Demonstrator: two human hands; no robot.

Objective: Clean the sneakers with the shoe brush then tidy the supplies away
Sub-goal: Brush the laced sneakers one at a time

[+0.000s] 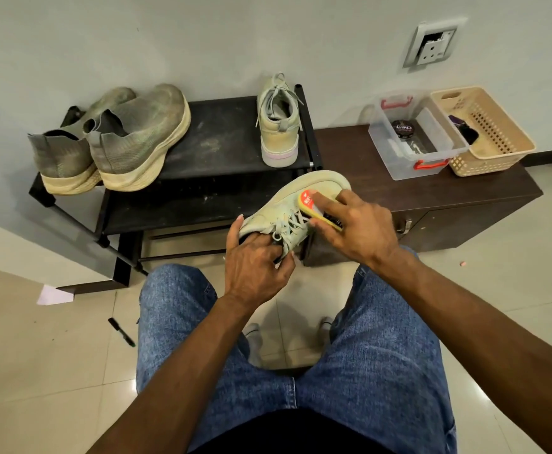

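The left hand (255, 267) is gripping the sneaker (287, 211) at its collar, fingers curled inside. The right hand (359, 227) is pressing the shoe brush (317, 208) on the upper with fingers spread; short, firm strokes toward the toe would probably serve best.

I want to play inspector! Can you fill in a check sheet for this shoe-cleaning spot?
Surface: black shoe rack, dusty.
Job's things: shoe brush on held sneaker; its mate and grey pair on rack.
Clutter: pen and paper on floor.
Grippers: left hand grips sneaker; right hand holds brush.
Cables: nothing seen.
Surroundings: brown cabinet with clear box, basket; wall socket.
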